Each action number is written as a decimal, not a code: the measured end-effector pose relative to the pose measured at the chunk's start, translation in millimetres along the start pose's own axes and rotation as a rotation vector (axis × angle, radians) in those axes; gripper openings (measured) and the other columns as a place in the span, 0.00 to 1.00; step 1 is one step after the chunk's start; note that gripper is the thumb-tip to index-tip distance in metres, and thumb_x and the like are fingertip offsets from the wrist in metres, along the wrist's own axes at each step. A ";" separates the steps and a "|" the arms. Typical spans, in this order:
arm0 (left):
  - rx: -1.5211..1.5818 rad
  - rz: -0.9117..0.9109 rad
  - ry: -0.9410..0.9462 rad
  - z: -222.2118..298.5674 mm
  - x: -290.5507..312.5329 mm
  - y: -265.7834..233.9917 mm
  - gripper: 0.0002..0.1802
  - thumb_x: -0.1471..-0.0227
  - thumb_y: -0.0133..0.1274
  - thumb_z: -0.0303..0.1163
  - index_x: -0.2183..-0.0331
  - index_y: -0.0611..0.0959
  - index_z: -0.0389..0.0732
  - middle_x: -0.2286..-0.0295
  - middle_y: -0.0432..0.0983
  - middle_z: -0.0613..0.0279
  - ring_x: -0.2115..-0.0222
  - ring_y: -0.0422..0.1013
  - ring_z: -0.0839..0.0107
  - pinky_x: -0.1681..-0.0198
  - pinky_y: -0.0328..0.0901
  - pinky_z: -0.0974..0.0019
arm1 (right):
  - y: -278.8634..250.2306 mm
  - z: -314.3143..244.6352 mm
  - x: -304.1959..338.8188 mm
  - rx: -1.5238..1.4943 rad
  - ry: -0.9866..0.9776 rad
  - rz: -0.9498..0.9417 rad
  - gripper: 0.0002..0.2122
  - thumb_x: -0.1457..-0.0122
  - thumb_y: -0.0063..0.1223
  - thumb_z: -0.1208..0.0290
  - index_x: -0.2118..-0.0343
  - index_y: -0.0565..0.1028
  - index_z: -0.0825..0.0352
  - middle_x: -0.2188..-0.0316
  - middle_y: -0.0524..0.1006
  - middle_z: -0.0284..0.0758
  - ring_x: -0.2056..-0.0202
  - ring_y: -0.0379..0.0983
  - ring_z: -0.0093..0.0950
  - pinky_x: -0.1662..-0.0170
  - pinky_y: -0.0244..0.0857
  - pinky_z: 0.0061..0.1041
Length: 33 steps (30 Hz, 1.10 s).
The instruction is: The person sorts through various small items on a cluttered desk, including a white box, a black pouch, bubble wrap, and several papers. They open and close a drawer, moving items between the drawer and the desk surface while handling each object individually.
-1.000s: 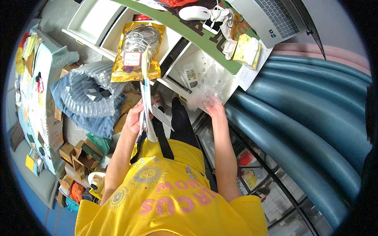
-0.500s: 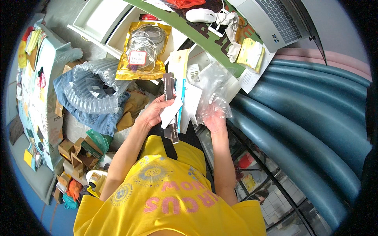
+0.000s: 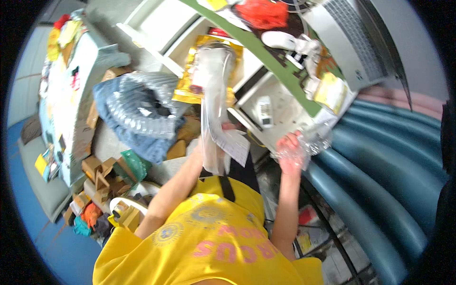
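My left hand [image 3: 230, 126] is closed round a bundle in front of my waist and is mostly hidden behind it. Uppermost in the bundle are a long translucent plastic sleeve [image 3: 213, 102] and a folded white printed paper [image 3: 232, 146]. The sleeve's far end overlaps a gold pouch [image 3: 191, 88] with coiled cable. Further right, my right hand [image 3: 290, 151] grips a crumpled clear plastic bag [image 3: 315, 138] at the near corner of an open white drawer [image 3: 280, 127]. Inside that drawer lies a small white device [image 3: 264, 112] with a dark panel.
Above the drawer, a green-edged desk [image 3: 266, 57] carries a white mouse [image 3: 278, 40], a laptop [image 3: 351, 42], a yellow packet [image 3: 330, 91] and a red plastic bag [image 3: 262, 13]. Blue curtains [image 3: 380, 156] hang at right. Left are jeans [image 3: 114, 116] under air-cushion wrap [image 3: 142, 102] and cardboard boxes [image 3: 102, 178].
My right hand has moved right with the clear bag, away from the bundle. The bundle has turned, so the translucent sleeve now covers the dark narrow boxes. The view has shifted, uncovering the drawer.
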<state>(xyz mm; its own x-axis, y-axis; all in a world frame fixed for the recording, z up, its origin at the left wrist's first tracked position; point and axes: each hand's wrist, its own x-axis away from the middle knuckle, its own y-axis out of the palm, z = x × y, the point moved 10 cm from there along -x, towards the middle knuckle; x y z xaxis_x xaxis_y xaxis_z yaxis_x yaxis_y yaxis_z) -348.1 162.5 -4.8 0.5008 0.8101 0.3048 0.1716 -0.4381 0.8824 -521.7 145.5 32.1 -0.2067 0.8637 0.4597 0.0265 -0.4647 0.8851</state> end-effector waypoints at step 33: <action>-0.801 0.530 -0.223 -25.8 10.9 -17.4 0.13 0.52 0.52 0.26 0.61 0.75 0.44 0.68 0.75 0.66 0.70 0.72 0.76 0.67 0.69 0.71 | -47.6 17.4 33.9 1.190 -0.081 0.410 0.17 0.49 0.51 0.74 0.56 0.67 0.73 0.60 0.71 0.35 0.59 0.66 0.23 0.56 0.60 0.23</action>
<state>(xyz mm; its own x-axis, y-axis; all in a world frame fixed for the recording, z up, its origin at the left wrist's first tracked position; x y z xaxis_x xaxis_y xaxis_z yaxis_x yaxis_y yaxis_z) -367.5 189.0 -7.6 0.5091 0.4573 0.7292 -0.7058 -0.2631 0.6578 -512.9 200.2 6.8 0.0849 0.7271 0.6813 0.9454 -0.2746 0.1753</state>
